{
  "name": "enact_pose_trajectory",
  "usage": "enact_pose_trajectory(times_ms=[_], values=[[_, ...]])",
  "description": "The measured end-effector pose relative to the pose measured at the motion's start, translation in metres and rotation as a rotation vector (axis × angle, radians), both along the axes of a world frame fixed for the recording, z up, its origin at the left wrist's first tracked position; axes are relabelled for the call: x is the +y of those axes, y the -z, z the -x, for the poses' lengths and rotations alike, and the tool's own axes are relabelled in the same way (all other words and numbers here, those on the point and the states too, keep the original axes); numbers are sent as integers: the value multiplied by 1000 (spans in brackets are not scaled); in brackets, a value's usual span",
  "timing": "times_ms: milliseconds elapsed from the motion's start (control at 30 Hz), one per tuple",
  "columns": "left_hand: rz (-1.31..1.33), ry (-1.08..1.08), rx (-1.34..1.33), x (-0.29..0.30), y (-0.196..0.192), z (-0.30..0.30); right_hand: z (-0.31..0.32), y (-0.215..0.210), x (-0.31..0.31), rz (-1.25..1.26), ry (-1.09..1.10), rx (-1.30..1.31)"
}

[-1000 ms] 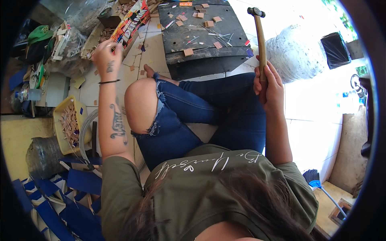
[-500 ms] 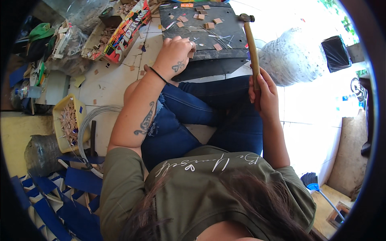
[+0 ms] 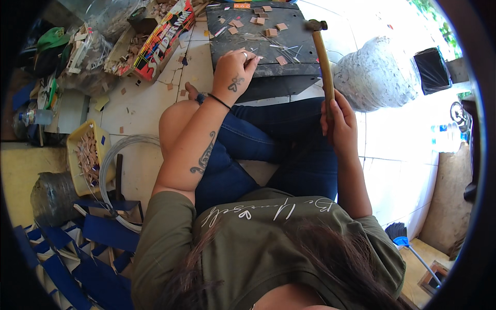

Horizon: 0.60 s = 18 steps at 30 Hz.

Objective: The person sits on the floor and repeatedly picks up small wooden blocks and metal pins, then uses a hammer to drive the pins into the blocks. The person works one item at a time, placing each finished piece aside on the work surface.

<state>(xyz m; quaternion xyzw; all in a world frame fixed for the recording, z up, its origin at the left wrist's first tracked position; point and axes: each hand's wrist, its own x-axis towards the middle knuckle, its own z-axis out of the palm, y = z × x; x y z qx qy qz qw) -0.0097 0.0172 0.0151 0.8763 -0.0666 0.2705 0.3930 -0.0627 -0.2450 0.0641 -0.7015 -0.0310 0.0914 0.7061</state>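
The hammer (image 3: 324,62) has a long wooden handle and small dark head. The right hand (image 3: 338,121) wraps its handle; the left hand (image 3: 235,72) pinches thin nails (image 3: 281,51) on the dark board (image 3: 258,39).

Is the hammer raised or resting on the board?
Raised: the right hand holds the hammer upright, its head above the dark board, not touching.

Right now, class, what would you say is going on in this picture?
A person sits on a tiled floor facing a dark work board strewn with small brown squares and thin nails. The left hand rests on the board, fingers pinching among the nails. The right hand grips a wooden-handled hammer, its head raised above the board.
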Motion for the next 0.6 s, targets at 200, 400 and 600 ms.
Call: enact_pose_trajectory(times_ms=[200, 400, 600], values=[[154, 45, 44, 2, -1, 7, 16, -21, -3, 393, -103, -109], [-11, 26, -46, -1, -1, 8, 25, -40, 5, 731, -180, -369], [-153, -10, -192, -6, 10, 5, 27, -58, 17, 799, -217, -527]])
